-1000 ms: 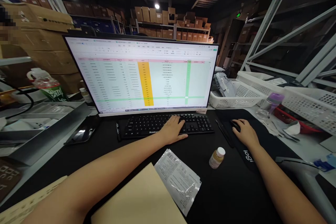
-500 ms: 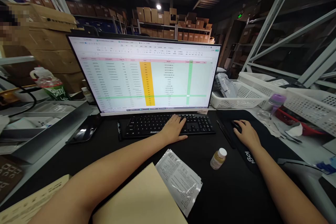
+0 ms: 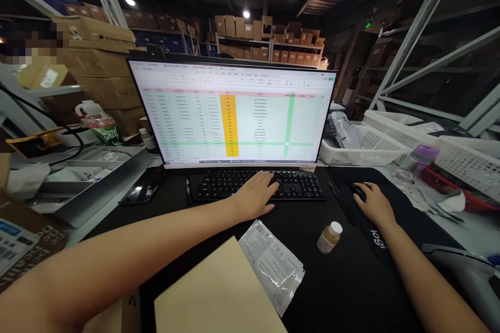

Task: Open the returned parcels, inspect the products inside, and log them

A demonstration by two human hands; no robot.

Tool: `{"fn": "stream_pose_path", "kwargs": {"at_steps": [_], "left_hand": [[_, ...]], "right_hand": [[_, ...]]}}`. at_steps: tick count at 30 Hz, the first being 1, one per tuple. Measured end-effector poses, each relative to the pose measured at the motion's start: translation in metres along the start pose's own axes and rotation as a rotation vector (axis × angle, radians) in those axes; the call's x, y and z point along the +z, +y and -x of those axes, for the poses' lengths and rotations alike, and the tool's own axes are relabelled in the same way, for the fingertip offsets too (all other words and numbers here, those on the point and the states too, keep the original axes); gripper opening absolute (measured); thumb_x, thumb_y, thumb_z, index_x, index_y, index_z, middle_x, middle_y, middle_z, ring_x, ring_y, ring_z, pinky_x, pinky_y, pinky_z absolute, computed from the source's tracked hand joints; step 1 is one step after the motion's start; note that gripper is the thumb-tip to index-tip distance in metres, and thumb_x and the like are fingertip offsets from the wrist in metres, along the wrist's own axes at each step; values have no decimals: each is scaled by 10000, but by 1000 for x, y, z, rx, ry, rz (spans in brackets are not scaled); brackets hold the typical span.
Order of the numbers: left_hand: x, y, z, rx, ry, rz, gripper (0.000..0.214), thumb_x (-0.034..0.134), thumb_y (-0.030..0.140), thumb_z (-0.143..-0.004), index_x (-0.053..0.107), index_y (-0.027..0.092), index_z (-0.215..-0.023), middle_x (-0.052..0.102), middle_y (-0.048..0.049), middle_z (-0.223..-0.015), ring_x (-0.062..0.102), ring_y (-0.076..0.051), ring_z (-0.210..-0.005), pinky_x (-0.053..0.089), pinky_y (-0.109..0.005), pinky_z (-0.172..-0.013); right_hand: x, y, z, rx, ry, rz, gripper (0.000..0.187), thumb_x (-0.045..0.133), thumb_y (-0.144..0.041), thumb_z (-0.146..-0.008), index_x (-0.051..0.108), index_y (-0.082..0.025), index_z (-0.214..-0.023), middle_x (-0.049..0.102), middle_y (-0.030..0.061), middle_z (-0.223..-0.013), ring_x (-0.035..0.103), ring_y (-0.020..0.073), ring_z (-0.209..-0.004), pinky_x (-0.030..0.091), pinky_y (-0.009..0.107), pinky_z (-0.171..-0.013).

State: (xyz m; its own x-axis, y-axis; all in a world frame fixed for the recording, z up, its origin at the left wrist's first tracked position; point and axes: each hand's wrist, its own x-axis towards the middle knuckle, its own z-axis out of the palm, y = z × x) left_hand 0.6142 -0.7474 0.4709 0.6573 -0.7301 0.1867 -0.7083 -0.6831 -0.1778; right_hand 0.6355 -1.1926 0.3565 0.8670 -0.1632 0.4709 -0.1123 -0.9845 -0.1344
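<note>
Head view: we rest an open left grip [image 3: 254, 196] on a keyboard [image 3: 230, 186], right grip [image 3: 375, 204] cupping a mouse [image 3: 358, 191], a small bottle [image 3: 330, 237] near.

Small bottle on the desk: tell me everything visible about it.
The small bottle has a white cap and a clear-looking body showing tan-amber contents. It rests on the black desk, its cap tilted toward the monitor, though whether it stands or lies is hard to tell. Nothing else visibly touches it; the black mouse pad lies just to its right.
</note>
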Motion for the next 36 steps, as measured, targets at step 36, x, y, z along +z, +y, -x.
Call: {"fn": "stream_pose_path", "kwargs": {"at_steps": [36], "left_hand": [[-92, 44, 173, -555, -455, 1168, 450, 739, 431, -704, 528, 230, -1047, 716, -9, -1053, 695, -238, -962, 519, -247, -686]], "right_hand": [[5, 7, 0, -14, 6, -26, 499, 483, -445, -917, 622, -202, -1329, 539, 151, -1308, 609, 307, -1115, 527, 437, -935]]}}
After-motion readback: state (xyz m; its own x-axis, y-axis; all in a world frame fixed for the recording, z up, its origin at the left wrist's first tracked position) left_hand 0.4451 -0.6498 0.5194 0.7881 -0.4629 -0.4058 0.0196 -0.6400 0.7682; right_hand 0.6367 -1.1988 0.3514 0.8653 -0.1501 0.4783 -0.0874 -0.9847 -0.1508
